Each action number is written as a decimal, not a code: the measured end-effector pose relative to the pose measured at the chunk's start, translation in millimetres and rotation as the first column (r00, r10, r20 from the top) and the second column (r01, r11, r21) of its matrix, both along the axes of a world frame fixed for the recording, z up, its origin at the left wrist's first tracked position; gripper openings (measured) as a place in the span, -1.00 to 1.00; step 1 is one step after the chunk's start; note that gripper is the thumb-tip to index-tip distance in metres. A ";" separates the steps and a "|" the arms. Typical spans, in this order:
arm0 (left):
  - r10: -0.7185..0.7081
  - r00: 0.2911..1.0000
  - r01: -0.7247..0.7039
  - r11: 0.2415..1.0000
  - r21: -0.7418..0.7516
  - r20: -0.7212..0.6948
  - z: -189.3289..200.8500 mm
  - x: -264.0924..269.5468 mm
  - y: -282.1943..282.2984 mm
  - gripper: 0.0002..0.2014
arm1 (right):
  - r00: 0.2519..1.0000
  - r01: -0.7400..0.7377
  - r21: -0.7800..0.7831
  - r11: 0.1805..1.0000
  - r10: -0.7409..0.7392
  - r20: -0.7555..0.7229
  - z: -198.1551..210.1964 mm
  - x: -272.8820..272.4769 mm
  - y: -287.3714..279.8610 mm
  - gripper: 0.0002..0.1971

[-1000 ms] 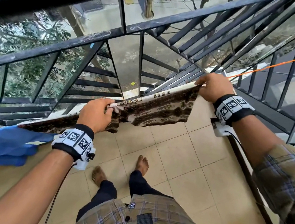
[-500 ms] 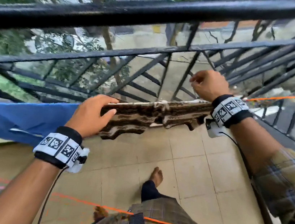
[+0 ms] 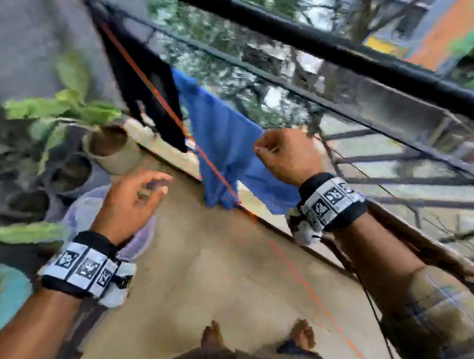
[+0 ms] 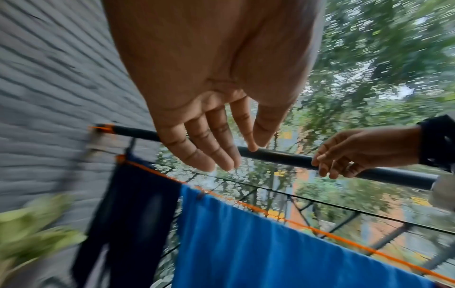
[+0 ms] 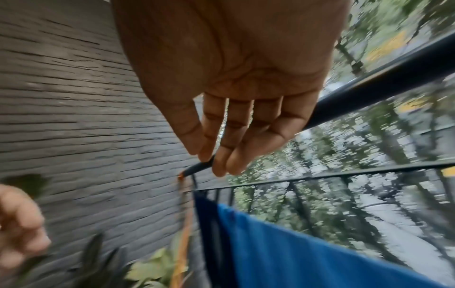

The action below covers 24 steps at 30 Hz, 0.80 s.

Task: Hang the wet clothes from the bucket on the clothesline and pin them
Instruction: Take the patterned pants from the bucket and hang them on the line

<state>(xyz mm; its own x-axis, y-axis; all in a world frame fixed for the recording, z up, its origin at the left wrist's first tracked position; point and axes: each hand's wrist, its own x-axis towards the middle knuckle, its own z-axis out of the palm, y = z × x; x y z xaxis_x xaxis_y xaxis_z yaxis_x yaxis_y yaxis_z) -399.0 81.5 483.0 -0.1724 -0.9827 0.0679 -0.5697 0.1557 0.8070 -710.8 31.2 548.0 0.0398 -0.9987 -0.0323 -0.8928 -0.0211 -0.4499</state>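
The view is blurred. An orange clothesline [image 3: 215, 173] runs along the black railing. A black garment [image 3: 150, 91] and a blue cloth [image 3: 223, 141] hang on it; the brown patterned cloth [image 3: 433, 246] shows behind my right forearm. My left hand [image 3: 149, 185] is held out with its fingers spread and holds nothing, above a pale translucent bucket [image 3: 82, 209] on the floor. My right hand [image 3: 267, 150] hovers in front of the blue cloth with its fingers loosely bent, and it is empty. Both wrist views show bare palms: the left hand [image 4: 231, 155] and the right hand [image 5: 214, 159].
Potted plants [image 3: 106, 145] stand along the ledge at the left, by a grey brick wall [image 4: 49, 78]. The thick top rail [image 3: 310, 37] crosses overhead. A second orange line [image 3: 332, 317] runs low across the tiled floor area near my bare feet [image 3: 302, 334].
Both hands have let go of the brown patterned cloth. The view has swung left towards the blue cloth, the pots and the bucket, and my left hand has dropped lower.
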 end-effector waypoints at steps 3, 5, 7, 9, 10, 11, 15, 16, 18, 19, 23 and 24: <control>0.171 0.985 -0.169 0.983 0.065 -0.031 -26.7 74.2 35.5 -0.82 | 0.974 -0.226 0.036 0.974 0.224 0.038 -10.9 113.0 -10.3 -0.73; 0.221 0.973 -0.212 0.968 0.135 -0.060 -47.4 99.5 59.2 -0.85 | 0.942 -0.335 0.075 0.939 0.332 0.055 -26.6 168.2 -7.1 -0.74; 0.301 0.951 -0.281 0.937 0.209 -0.067 -68.6 123.6 82.9 -0.84 | 0.895 -0.445 0.124 0.887 0.444 0.043 -50.3 221.0 -1.4 -0.75; 0.372 0.928 -0.349 0.897 0.271 -0.036 -95.1 141.4 105.3 -0.79 | 0.838 -0.539 0.190 0.821 0.546 0.020 -77.2 261.1 6.8 -0.75; 0.380 0.924 -0.352 0.885 0.304 -0.037 -104.7 147.7 114.4 -0.76 | 0.810 -0.571 0.218 0.792 0.586 -0.010 -93.1 276.2 10.3 -0.75; 0.395 0.919 -0.369 0.861 0.349 -0.001 -117.4 157.0 123.5 -0.74 | 0.782 -0.598 0.245 0.763 0.623 -0.031 -110.6 291.7 12.4 -0.75; 0.408 0.903 -0.419 0.761 0.494 0.137 -167.0 187.1 149.0 -0.69 | 0.733 -0.616 0.398 0.679 0.680 -0.025 -175.8 325.3 12.5 -0.73; 0.431 0.892 -0.430 0.725 0.538 0.133 -180.4 196.1 152.3 -0.71 | 0.722 -0.612 0.441 0.656 0.692 -0.029 -190.8 333.3 8.8 -0.72; 0.457 0.874 -0.458 0.661 0.594 0.165 -207.7 214.2 152.0 -0.73 | 0.720 -0.585 0.511 0.630 0.694 -0.031 -214.3 344.1 -4.4 -0.71; 0.456 0.868 -0.473 0.639 0.607 0.196 -219.5 222.0 153.0 -0.75 | 0.719 -0.573 0.540 0.616 0.695 -0.030 -224.7 346.7 -10.5 -0.71; 0.459 0.857 -0.481 0.551 0.682 0.234 -233.2 253.5 134.5 -0.83 | 0.689 -0.511 0.665 0.545 0.722 -0.063 -261.3 362.7 -42.6 -0.66; 0.466 0.853 -0.485 0.542 0.686 0.235 -226.9 256.4 125.2 -0.79 | 0.690 -0.491 0.690 0.532 0.721 -0.065 -266.3 364.9 -47.7 -0.66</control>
<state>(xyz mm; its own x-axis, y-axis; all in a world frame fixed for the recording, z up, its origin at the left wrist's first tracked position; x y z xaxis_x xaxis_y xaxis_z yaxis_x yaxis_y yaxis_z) -142.6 206.8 256.1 0.3429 -0.6606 -0.6678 -0.4066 -0.7453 0.5284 -345.9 -16.5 281.7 0.5008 -0.4885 -0.7146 -0.8450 -0.4548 -0.2812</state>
